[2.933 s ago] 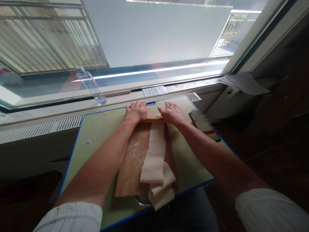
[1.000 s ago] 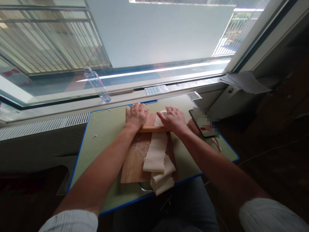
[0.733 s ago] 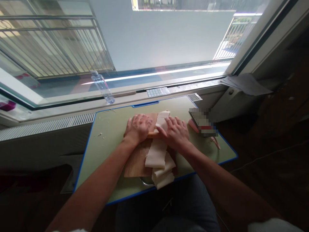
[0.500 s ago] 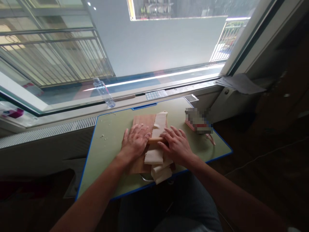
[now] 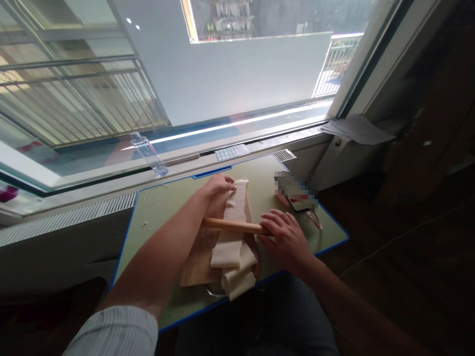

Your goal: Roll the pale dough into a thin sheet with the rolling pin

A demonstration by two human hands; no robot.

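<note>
A long pale sheet of dough (image 5: 230,247) lies over a wooden board (image 5: 196,269), its near end folded in layers that hang past the board's near edge. My left hand (image 5: 219,187) reaches to the far end, fingers closed at the dough's left edge. My right hand (image 5: 285,237) is closed around the right end of a wooden rolling pin (image 5: 237,226). The pin lies crosswise over the dough, and my left forearm covers its left end.
The board rests on a small green table (image 5: 267,173) with a blue rim. On its right stands a partly blurred object (image 5: 295,193) with a strap. A clear plastic bottle (image 5: 151,155) leans on the windowsill, near a keypad-like white grid (image 5: 230,152). Grey sheets (image 5: 356,129) lie at the right.
My left hand has left the rolling pin and moved forward to the dough's far left edge. My right hand has shifted to the pin's right end and now grips it.
</note>
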